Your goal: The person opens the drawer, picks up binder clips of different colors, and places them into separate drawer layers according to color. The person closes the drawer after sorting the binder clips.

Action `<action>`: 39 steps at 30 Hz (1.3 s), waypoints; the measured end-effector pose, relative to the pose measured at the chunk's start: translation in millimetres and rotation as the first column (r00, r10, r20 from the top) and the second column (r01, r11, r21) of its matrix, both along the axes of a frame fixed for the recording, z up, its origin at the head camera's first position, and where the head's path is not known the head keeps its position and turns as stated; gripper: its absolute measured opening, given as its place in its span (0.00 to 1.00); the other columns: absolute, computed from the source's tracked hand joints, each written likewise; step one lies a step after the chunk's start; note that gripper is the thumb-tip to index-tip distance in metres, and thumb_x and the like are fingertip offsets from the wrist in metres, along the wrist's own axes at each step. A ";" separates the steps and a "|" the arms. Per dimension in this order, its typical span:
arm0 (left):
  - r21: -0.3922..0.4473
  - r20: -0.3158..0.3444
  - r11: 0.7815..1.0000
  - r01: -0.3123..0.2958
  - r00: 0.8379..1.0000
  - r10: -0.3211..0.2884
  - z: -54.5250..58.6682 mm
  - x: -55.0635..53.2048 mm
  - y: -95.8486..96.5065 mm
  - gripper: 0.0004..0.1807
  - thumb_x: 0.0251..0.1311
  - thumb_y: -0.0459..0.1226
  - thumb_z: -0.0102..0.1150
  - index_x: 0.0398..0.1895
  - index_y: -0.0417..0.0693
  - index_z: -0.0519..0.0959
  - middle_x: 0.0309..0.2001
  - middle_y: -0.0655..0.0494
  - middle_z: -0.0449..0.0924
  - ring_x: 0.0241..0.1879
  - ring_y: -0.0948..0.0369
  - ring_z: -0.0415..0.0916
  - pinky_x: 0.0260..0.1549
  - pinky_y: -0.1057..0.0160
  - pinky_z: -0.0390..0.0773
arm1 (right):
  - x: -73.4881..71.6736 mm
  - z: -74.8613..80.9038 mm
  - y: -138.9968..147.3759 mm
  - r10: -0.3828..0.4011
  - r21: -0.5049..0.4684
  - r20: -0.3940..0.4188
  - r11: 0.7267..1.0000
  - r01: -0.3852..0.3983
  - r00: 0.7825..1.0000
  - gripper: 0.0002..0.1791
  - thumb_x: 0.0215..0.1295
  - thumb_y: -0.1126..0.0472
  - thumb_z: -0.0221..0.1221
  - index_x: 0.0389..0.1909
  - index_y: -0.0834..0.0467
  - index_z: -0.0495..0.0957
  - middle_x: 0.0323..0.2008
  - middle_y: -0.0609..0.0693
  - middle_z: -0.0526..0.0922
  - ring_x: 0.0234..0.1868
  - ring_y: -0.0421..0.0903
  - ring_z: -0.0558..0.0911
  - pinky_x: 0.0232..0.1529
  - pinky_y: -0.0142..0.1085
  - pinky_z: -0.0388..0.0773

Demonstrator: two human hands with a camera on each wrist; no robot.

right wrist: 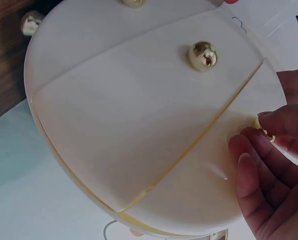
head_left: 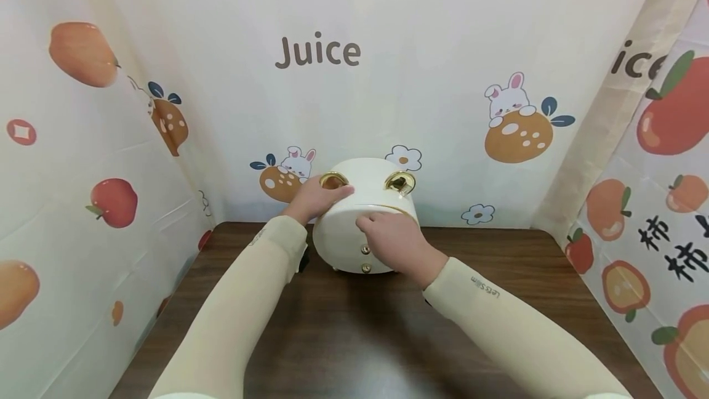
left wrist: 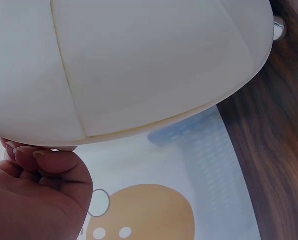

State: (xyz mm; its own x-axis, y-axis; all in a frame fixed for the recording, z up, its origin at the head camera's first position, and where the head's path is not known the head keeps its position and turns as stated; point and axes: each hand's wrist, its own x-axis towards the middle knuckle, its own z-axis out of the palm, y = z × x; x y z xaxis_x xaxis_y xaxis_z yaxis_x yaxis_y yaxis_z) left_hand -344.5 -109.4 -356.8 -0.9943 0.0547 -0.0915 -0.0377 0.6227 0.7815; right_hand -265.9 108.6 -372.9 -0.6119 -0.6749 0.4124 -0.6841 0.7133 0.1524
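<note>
A white rounded jewelry box [head_left: 338, 236] with gold round knobs stands against the back cloth. On its top are two gold rings, a left ring [head_left: 334, 175] and a right ring [head_left: 407, 188]. My left hand [head_left: 320, 197] holds the box's upper left side by the left ring, thumb across the top; its fingers curl against the edge in the left wrist view. My right hand [right wrist: 276, 165] pinches a small gold knob [right wrist: 265, 134] on the uppermost front panel. Gold-edged seams [right wrist: 208, 127] divide the front. Another knob [right wrist: 202, 56] sits on the middle panel.
The box rests at the far edge of a dark wooden table [head_left: 354, 337]. Behind it hangs a printed cloth [head_left: 432, 91] with fruit and rabbits, and similar cloth covers both sides. A metallic foot [right wrist: 31, 23] shows under the box.
</note>
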 end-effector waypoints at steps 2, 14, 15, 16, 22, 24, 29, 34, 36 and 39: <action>0.003 0.008 1.000 -0.008 1.000 0.008 -0.1 -0.7 -0.9 0.42 0.52 0.70 0.66 0.61 0.53 0.76 0.55 0.52 0.79 0.52 0.52 0.77 0.49 0.50 0.80 | -3.9 1.9 -2.2 -0.012 0.007 0.039 1.000 0.011 0.999 0.10 0.67 0.67 0.60 0.30 0.51 0.71 0.24 0.44 0.76 0.24 0.43 0.78 0.22 0.39 0.75; 0.042 0.008 0.999 -0.018 1.000 0.018 -0.2 0.4 -2.1 0.39 0.53 0.68 0.67 0.59 0.54 0.77 0.53 0.52 0.80 0.50 0.52 0.78 0.46 0.50 0.81 | -8.0 2.8 -3.4 -0.026 -0.011 0.096 1.000 0.027 0.995 0.06 0.67 0.65 0.59 0.35 0.52 0.72 0.28 0.44 0.81 0.28 0.45 0.82 0.25 0.42 0.78; 0.053 0.009 0.998 -0.022 1.000 0.022 -1.1 0.1 -1.2 0.39 0.53 0.68 0.68 0.59 0.53 0.77 0.53 0.51 0.80 0.50 0.52 0.78 0.46 0.50 0.81 | -7.3 2.6 -2.5 -0.031 -0.016 0.102 0.999 0.033 0.994 0.06 0.67 0.65 0.60 0.35 0.53 0.72 0.28 0.44 0.80 0.28 0.46 0.82 0.26 0.42 0.78; 0.064 0.011 0.998 -0.029 1.000 0.029 -2.1 -0.2 -0.1 0.39 0.53 0.68 0.68 0.59 0.53 0.78 0.53 0.51 0.81 0.49 0.52 0.78 0.46 0.50 0.81 | -6.4 2.5 -1.6 -0.035 -0.022 0.109 0.999 0.037 0.993 0.06 0.67 0.65 0.60 0.36 0.53 0.72 0.27 0.45 0.79 0.28 0.46 0.81 0.26 0.43 0.78; 0.078 -0.022 0.997 -0.020 1.000 0.022 -5.5 -0.5 7.6 0.43 0.54 0.70 0.65 0.64 0.52 0.75 0.56 0.50 0.79 0.51 0.53 0.78 0.48 0.50 0.81 | 3.0 5.3 7.6 -0.079 -0.053 0.191 0.995 0.090 0.978 0.12 0.64 0.62 0.66 0.41 0.57 0.72 0.28 0.45 0.75 0.31 0.46 0.80 0.34 0.41 0.78; 0.089 -0.039 0.996 0.002 0.999 0.001 -4.7 1.7 8.2 0.42 0.56 0.69 0.64 0.64 0.50 0.74 0.55 0.49 0.79 0.51 0.52 0.78 0.47 0.50 0.81 | 8.7 8.1 12.6 -0.108 -0.064 0.222 0.990 0.125 0.969 0.14 0.64 0.60 0.67 0.44 0.57 0.73 0.30 0.45 0.77 0.33 0.46 0.80 0.36 0.42 0.79; 0.099 -0.100 0.995 0.027 0.995 -0.017 -0.2 14.9 -3.0 0.29 0.63 0.59 0.65 0.50 0.45 0.74 0.44 0.48 0.76 0.43 0.53 0.75 0.40 0.56 0.77 | 27.5 18.7 31.1 -0.149 -0.079 0.280 0.981 0.177 0.948 0.17 0.68 0.56 0.65 0.51 0.59 0.75 0.37 0.47 0.81 0.35 0.46 0.81 0.36 0.44 0.81; -0.030 -0.175 0.998 0.047 0.983 -0.052 10.1 33.6 -19.2 0.22 0.67 0.52 0.63 0.49 0.44 0.74 0.43 0.49 0.76 0.43 0.53 0.73 0.42 0.56 0.75 | 42.1 35.2 56.2 -0.197 -0.113 0.305 0.964 0.241 0.932 0.19 0.70 0.55 0.63 0.55 0.61 0.76 0.42 0.52 0.84 0.39 0.48 0.83 0.39 0.46 0.81; -0.088 -0.186 0.995 0.056 0.980 -0.071 14.7 42.0 -24.9 0.22 0.68 0.51 0.62 0.53 0.45 0.74 0.46 0.50 0.78 0.47 0.52 0.74 0.46 0.54 0.77 | 46.5 40.5 66.5 -0.218 -0.147 0.310 0.950 0.274 0.925 0.20 0.70 0.54 0.63 0.56 0.61 0.77 0.46 0.53 0.85 0.42 0.50 0.84 0.43 0.48 0.81; -0.210 -0.203 0.975 0.076 0.972 -0.120 22.0 57.1 -34.1 0.25 0.69 0.51 0.61 0.61 0.45 0.74 0.55 0.48 0.79 0.55 0.51 0.76 0.55 0.48 0.77 | 53.2 43.2 80.3 -0.244 -0.196 0.329 0.927 0.319 0.912 0.21 0.70 0.52 0.63 0.57 0.60 0.77 0.51 0.54 0.84 0.49 0.54 0.83 0.47 0.52 0.81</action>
